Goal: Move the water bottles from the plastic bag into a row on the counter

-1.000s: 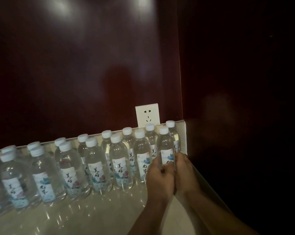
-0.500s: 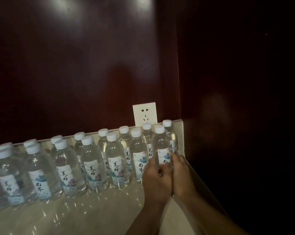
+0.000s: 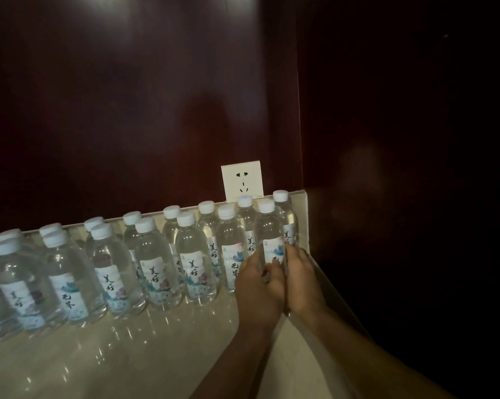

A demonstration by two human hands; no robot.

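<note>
Both hands are closing around the lower half of one water bottle (image 3: 269, 234) at the far right end of the surface (image 3: 156, 355), toward two o'clock from the middle of the view. The left hand (image 3: 257, 286) is wrapping its fingers round the bottle's left side, and the right hand (image 3: 302, 279) is cupping its right side, so each is curled onto the bottle rather than lying flat. The bottle is standing upright, cap on, just in front of the last bottle in the back row (image 3: 284, 214) beside the corner wall, below the wall socket (image 3: 242, 181). By the look of it, the task is running well along: two rows of capped bottles (image 3: 195, 260) are already stretching from the right corner out past nine o'clock, standing shoulder to shoulder, and the held bottle appears to be filling the right end of the front row. The plastic bag is not showing anywhere in view, so I cannot tell whether any bottles are waiting in it. What is left seems to be settling this one and letting go.
</note>
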